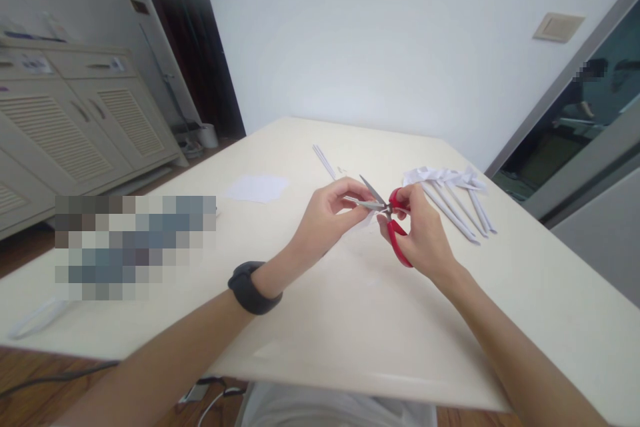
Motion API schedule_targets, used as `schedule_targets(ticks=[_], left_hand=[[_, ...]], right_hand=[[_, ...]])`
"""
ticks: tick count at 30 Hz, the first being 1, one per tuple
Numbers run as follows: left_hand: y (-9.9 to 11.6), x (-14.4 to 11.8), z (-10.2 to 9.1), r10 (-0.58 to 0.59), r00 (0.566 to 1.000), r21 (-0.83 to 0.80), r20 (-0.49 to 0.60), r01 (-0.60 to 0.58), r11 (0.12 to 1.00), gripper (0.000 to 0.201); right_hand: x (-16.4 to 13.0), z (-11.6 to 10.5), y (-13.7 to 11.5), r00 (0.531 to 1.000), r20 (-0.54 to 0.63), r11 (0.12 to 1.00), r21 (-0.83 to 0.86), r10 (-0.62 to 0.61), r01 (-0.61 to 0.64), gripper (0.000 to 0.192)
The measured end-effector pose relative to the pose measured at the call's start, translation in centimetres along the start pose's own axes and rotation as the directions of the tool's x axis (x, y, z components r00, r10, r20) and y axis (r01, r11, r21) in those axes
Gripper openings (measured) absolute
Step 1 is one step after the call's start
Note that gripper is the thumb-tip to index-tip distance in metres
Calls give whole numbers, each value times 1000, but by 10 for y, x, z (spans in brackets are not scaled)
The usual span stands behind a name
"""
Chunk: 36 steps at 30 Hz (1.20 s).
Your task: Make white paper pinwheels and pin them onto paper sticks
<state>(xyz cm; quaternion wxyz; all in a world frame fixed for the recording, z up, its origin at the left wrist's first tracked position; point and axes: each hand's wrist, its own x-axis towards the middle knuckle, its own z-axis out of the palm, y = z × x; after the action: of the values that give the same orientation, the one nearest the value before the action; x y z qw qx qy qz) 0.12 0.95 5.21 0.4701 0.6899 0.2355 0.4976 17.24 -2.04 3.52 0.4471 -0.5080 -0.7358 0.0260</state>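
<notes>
Head view, and the biggest thing out front is the pale bench (350, 320), running wide from the near edge to the white wall. Off to the left stands a cream cabinet (75, 127) with louvred doors, well apart from the action.

On the bench's far right lies a bundle of rolled white paper sticks (457, 204), fanned out with their tips pointing toward the near right edge. Left of centre sits a flat white paper sheet (257, 187), and beyond the hands a pair of thin white strips (324, 160) lies at an angle.

Now the hands, both raised just above the middle of the bench and almost touching. The left hand (327, 217), with a dark watch (253, 288) on its wrist, has its fingers (350, 197) pinched together on a small white paper piece (367, 219), which peeks out below the blades. The right hand (423, 234) has its fingers clamped through the red handles of the scissors (390, 214); one red loop shows above the thumb, the other curves down below the palm. The grey blades stand apart, pointing left and up toward the left hand, with the paper piece right at them. Whether the blades already bite the paper I cannot tell.
</notes>
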Motion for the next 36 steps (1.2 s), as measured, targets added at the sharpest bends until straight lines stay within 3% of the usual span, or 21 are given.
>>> schedule_targets(ticks=[12,22,36], left_hand=[[-2,-1,0,-17,1000,-11,8,17,1000,5],[-1,1,0,-3,1000,3,14,3,1000,10],[2,0,0,-15,1000,-4,-8,15,1000,8]], right_hand=[[0,0,-4,1000,13,1000,28,4,-5,28],[0,-1,-2,996,12,994,-67,87,-86,28],[0,-3,-2,999,-1,995,-89,-39,38,29]])
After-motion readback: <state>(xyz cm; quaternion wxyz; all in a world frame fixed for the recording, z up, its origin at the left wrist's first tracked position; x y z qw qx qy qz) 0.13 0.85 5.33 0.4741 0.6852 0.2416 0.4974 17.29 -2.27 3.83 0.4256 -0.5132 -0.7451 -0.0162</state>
